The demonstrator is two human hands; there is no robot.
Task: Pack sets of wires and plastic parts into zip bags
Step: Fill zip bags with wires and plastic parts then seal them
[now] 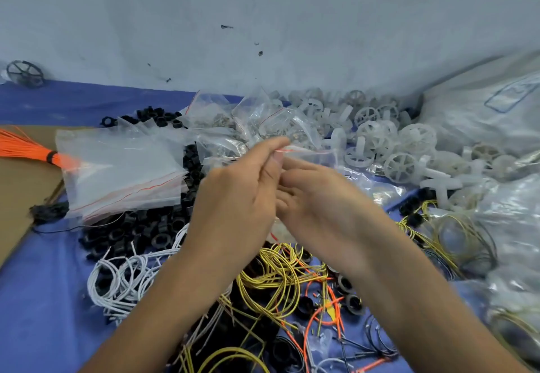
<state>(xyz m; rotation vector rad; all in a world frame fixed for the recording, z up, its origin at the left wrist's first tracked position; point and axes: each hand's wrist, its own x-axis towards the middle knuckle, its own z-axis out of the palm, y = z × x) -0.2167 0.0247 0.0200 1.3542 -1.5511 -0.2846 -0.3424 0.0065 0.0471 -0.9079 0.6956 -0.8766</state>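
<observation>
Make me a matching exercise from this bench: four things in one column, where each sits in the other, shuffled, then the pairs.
1 bundle of straight orange wires
2 pile of white plastic spoked wheels
3 loops of white wire
4 single black plastic spoked wheel

A far-left back corner, against the grey wall
B near left, on the blue cloth
C back right, by the wall
D left edge, over the brown cardboard

Pairs: 1-D, 2-C, 3-B, 4-A
</observation>
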